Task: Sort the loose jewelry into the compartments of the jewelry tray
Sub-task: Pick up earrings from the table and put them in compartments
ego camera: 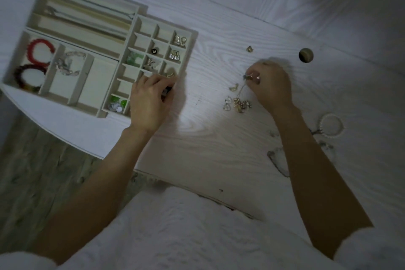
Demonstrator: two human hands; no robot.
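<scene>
Fingertips of the right hand (270,82) pinch a small earring (252,77) above the loose pile (237,103), centre right, likely to free it. Left hand (151,98) curls over the jewelry tray (99,114) at lower-left compartments; its grip's contents are unclear.

Two bare forearms come in from the near edge. The left hand (151,103) and the right hand (271,85) wear no gloves and no watch or bracelet at the wrists. Short white sleeves (370,247) end above the elbows — the right one shows at the near right corner, the left at the near left corner, both soft and blurred. Between the arms lies the white garment (186,232) of the torso, its fabric textured with a faint raised, quilted-looking pattern.
</scene>
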